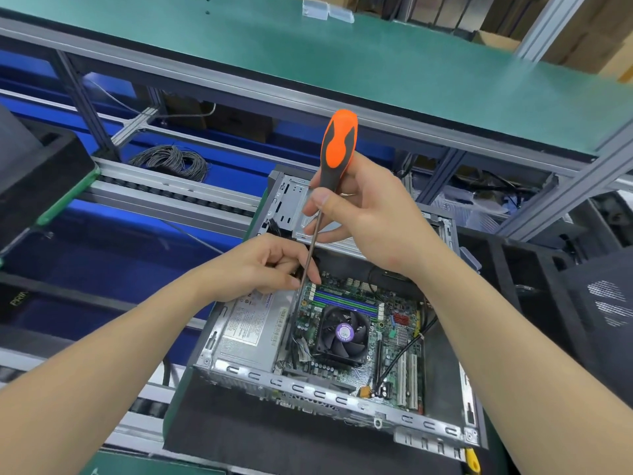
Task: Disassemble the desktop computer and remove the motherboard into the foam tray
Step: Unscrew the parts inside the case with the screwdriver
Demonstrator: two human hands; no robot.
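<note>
An open desktop computer case [308, 392] lies on a dark mat in front of me. Inside it sits the green motherboard [394, 337] with a black CPU fan [344, 332], beside a silver power supply [251, 323]. My right hand [370, 214] grips the lower handle of an orange-and-black screwdriver [337, 145], held nearly upright. Its shaft runs down to the motherboard's far left corner. My left hand [267, 265] pinches the shaft's lower end there, hiding the tip. A black foam tray [37, 166] stands at the far left.
A roller conveyor [164, 193] runs behind the case, with a coil of grey wire [171, 161] beyond it. A green shelf [342, 60] hangs overhead. Black foam and a perforated panel [609, 303] lie to the right. A yellow tool handle [472, 459] pokes out at the case's near corner.
</note>
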